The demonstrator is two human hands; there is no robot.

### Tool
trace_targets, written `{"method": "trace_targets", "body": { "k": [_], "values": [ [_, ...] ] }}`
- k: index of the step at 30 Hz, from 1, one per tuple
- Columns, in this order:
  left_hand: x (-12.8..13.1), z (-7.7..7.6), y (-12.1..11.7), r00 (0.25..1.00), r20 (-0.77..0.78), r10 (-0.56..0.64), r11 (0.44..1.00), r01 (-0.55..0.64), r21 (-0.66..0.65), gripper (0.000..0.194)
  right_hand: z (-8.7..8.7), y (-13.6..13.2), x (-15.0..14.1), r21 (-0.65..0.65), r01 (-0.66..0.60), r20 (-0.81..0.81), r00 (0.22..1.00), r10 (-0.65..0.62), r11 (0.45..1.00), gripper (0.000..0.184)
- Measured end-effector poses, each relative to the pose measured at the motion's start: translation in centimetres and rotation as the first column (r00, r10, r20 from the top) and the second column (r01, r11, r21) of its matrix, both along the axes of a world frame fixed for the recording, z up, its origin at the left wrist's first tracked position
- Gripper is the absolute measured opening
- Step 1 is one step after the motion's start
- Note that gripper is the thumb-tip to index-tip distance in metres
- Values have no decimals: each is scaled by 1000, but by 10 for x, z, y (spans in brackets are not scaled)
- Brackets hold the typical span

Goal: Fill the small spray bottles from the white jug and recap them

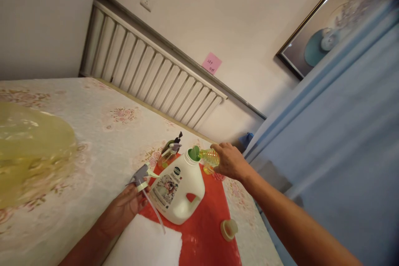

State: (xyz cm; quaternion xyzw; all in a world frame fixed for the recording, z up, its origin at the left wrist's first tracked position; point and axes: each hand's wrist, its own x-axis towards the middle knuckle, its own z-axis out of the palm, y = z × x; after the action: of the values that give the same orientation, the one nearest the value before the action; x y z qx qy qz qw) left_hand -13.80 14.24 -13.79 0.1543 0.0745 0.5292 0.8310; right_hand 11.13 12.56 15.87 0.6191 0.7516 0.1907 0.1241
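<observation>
My right hand (230, 161) grips a small clear bottle (209, 157) of yellow liquid, tilted sideways with its neck at a green funnel (194, 153). That funnel sits in the mouth of a large white detergent jug (183, 191) with a picture label and a side handle. In my left hand (129, 199) is a grey-and-white spray trigger head (141, 176), its clear dip tube hanging down in front of the jug. The fingers wrap round the collar from below. How much liquid is flowing is too small to tell.
The jug stands on a red mat (205, 232) beside a white cloth (146, 243) and a loose cap (229, 230). Behind are a spray bottle (168, 156) and a dark pump bottle. A large yellow translucent object (34, 153) lies left on the flowered tablecloth (102, 153). Blue curtain (343, 133) hangs right.
</observation>
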Motion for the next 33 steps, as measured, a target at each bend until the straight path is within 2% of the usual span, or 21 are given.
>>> {"method": "trace_targets", "body": {
  "k": [8,19,33],
  "values": [
    [-1,4,-2,1000,-2,0,1000,0,-16,21,1,2,1,27,-44,41,998,43,999,60],
    [-1,6,-2,1000,5,-1,999,1,-35,22,7,1,-6,12,-5,101,995,3,1000,66],
    [-2,9,-4,1000,11,-2,1000,3,-28,22,11,1,-8,47,-24,185,983,15,999,64]
  ]
}}
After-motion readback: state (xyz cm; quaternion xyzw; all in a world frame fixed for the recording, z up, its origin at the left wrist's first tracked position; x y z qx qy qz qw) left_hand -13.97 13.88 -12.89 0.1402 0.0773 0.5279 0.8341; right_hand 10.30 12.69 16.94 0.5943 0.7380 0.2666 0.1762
